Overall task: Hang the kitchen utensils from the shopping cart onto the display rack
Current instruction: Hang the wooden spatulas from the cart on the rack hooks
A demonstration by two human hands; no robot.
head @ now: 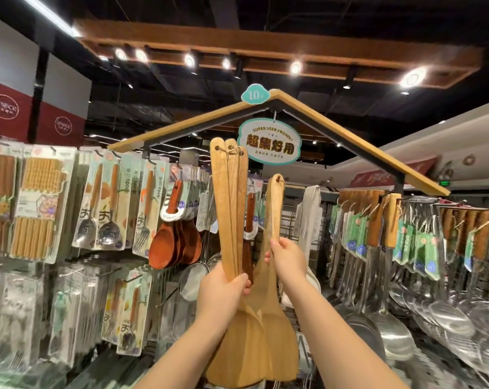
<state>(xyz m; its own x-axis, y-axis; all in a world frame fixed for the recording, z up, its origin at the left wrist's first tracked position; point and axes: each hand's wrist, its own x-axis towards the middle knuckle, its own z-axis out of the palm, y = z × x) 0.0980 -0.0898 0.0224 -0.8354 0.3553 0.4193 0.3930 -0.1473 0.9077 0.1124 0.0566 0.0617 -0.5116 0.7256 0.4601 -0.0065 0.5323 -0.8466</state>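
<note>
Head view: left hand (pixel 223 287) clenched around bundle of 3 wooden spatulas (pixel 229 209), handles up. Right hand (pixel 286 258) gripping single wooden spatula (pixel 272 217) just beside, before display rack (pixel 302 217).

centre: bundle of spatulas (pixel 228 209) upright in left hand (pixel 223 290) | just right: single spatula (pixel 274 209) in right hand (pixel 286 258) | behind: display rack (pixel 291 220), hanging sign (pixel 269 141) above | left: packaged cutlery (pixel 105 203) | right: hanging ladles (pixel 422 276)
</note>
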